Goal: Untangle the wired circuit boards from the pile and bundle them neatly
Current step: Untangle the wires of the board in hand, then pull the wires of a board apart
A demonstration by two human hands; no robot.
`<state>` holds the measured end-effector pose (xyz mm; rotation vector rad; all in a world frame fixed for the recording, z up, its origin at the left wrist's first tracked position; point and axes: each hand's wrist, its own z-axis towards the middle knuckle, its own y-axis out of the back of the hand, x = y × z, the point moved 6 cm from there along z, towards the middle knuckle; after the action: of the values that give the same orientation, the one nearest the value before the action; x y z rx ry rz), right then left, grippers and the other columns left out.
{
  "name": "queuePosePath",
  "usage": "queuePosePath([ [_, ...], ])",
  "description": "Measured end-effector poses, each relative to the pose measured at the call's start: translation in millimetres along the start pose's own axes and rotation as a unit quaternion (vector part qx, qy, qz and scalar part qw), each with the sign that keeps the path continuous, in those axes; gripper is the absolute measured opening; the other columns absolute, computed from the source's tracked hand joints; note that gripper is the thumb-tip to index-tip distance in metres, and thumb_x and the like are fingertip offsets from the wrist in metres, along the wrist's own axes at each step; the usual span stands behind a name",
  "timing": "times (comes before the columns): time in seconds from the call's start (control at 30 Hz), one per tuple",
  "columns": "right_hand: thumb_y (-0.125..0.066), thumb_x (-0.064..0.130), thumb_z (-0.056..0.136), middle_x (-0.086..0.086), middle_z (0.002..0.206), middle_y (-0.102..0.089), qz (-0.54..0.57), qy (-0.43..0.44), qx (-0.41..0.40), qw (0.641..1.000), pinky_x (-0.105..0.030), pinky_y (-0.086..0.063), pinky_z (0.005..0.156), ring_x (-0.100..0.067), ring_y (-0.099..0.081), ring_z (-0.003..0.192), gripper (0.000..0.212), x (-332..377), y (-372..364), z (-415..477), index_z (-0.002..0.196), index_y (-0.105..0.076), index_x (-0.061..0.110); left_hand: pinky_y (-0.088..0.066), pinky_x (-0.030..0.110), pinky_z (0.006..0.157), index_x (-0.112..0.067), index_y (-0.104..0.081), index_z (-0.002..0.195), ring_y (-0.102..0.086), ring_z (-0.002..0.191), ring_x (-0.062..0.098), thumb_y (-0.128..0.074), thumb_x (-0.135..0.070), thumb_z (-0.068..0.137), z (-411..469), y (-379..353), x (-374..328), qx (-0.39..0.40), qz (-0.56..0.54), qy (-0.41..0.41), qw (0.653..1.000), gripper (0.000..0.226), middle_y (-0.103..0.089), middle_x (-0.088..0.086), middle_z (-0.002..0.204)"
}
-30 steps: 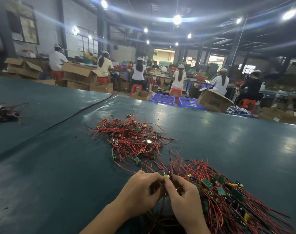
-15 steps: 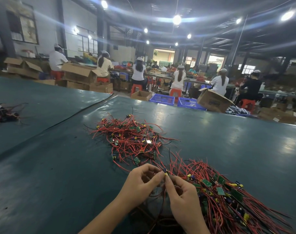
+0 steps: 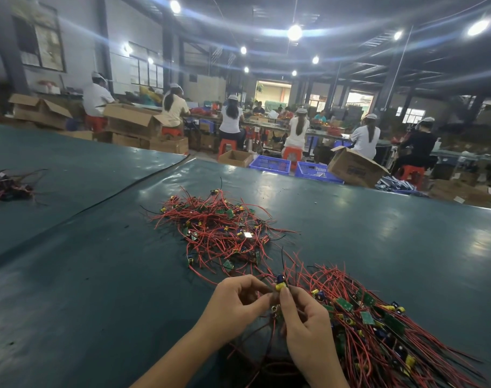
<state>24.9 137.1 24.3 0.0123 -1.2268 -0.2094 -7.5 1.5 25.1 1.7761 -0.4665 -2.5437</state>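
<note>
Head view. Your left hand (image 3: pixel 236 303) and right hand (image 3: pixel 308 326) meet tip to tip over the green table (image 3: pixel 85 289). The fingers (image 3: pixel 285 296) of both hands are curled. Thumb and forefinger on each side pinch one wired circuit board (image 3: pixel 280 284) (its yellow-and-blue part shows just above the fingertips), and its red leads trail down between your palms. Directly beyond your fingertips lies the tangled pile (image 3: pixel 219 233) of red wires and small green boards, near but apart from the left hand. Just to the right of your right-hand fingers lies the fanned bundle (image 3: pixel 378 326), its wires running roughly parallel away from the hand. Well to the left of your left-hand fingers, a smaller heap (image 3: pixel 6 186) sits near the table's edge. Far past the fingertips, beyond the table, are blue crates (image 3: pixel 269 165), a cardboard box (image 3: pixel 353 166) and seated workers (image 3: pixel 231 119).
</note>
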Motion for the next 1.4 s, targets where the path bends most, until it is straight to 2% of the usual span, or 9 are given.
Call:
queuePosePath([
  [0.1,-0.053,0.026,0.094,-0.014,0.079,-0.07,0.0,-0.002,0.002,1.0,-0.043,-0.051,0.065,-0.033,-0.061,0.067,0.022,-1,-1,-1,0.084,-0.073,0.021,-0.038,0.017,0.048,-0.02,-0.073,0.082,-0.047,0.045,0.006,-0.072,-0.034,0.085,0,5,-1,-0.028,-0.082,0.039,0.996,0.015,-0.057,-0.004,0.052],
  [0.17,-0.053,0.032,0.091,-0.017,0.074,-0.068,0.008,-0.006,0.014,1.0,-0.034,-0.048,0.059,-0.022,-0.057,0.06,0.024,0,-3,-1,0.082,-0.073,0.02,-0.036,0.013,0.044,-0.018,-0.074,0.091,-0.045,0.042,0.004,-0.071,-0.042,0.078,0,7,0,-0.035,-0.14,0.076,0.987,0.027,-0.056,-0.002,0.052],
  [0.3,-0.052,0.023,0.094,0.003,0.057,-0.062,0.027,-0.014,0.044,0.999,-0.013,-0.039,0.048,0.0,-0.051,0.051,0.022,5,-8,-3,0.088,-0.073,0.019,-0.03,0.014,0.037,-0.016,-0.073,0.096,-0.04,0.04,0.004,-0.072,-0.052,0.063,-1,0,5,-0.019,-0.204,0.141,0.969,0.049,-0.055,-0.003,0.056],
  [0.5,-0.058,0.018,0.093,-0.007,0.071,-0.071,0.026,-0.011,0.044,0.999,-0.032,-0.052,0.059,-0.014,-0.062,0.063,0.024,6,-7,-3,0.081,-0.077,0.024,-0.029,0.014,0.036,-0.02,-0.072,0.071,-0.037,0.038,0.003,-0.076,-0.048,0.063,-2,-5,-1,0.013,-0.255,0.118,0.96,0.029,-0.053,-0.004,0.056],
  [0.83,-0.067,0.041,0.076,-0.003,0.047,-0.054,0.026,-0.022,-0.026,0.999,-0.017,-0.037,0.045,-0.007,-0.047,0.043,0.034,7,6,-2,0.068,-0.073,0.008,-0.035,0.017,0.038,-0.018,-0.069,0.069,-0.048,0.048,0.008,-0.074,-0.034,0.067,0,19,-7,-0.12,-0.344,0.07,0.929,0.016,-0.056,0.0,0.062],
  [0.97,-0.07,0.026,0.075,-0.004,0.052,-0.057,0.135,-0.075,-0.05,0.987,-0.017,-0.035,0.038,-0.008,-0.043,0.04,0.016,2,11,0,0.075,-0.078,0.012,-0.04,0.019,0.04,-0.016,-0.062,0.071,-0.057,0.053,0.01,-0.075,-0.035,0.063,1,23,-4,-0.14,-0.357,0.086,0.92,0.024,-0.058,-0.002,0.065],
  [1.07,-0.063,0.008,0.074,-0.012,0.063,-0.063,0.3,-0.134,-0.037,0.944,-0.019,-0.036,0.034,-0.01,-0.047,0.043,0.017,-1,12,1,0.082,-0.078,0.005,-0.04,0.021,0.041,-0.01,-0.06,0.081,-0.059,0.054,0.014,-0.076,-0.034,0.063,0,22,-2,-0.144,-0.36,0.099,0.916,0.034,-0.063,0.003,0.071],
  [1.17,-0.058,0.015,0.077,-0.01,0.073,-0.066,0.388,-0.151,-0.016,0.909,-0.019,-0.038,0.034,-0.01,-0.048,0.046,0.024,5,12,-1,0.089,-0.076,0.005,-0.041,0.021,0.041,-0.008,-0.06,0.083,-0.059,0.054,0.015,-0.076,-0.033,0.061,0,20,-3,-0.132,-0.37,0.104,0.914,0.038,-0.065,0.005,0.075],
  [1.4,-0.059,0.023,0.078,-0.005,0.079,-0.067,0.408,-0.165,-0.051,0.897,-0.018,-0.037,0.036,-0.009,-0.049,0.049,0.034,6,15,-2,0.107,-0.07,0.008,-0.04,0.021,0.042,-0.009,-0.064,0.083,-0.058,0.052,0.015,-0.075,-0.026,0.064,-2,14,-10,-0.089,-0.365,0.079,0.923,0.028,-0.065,0.004,0.073],
])
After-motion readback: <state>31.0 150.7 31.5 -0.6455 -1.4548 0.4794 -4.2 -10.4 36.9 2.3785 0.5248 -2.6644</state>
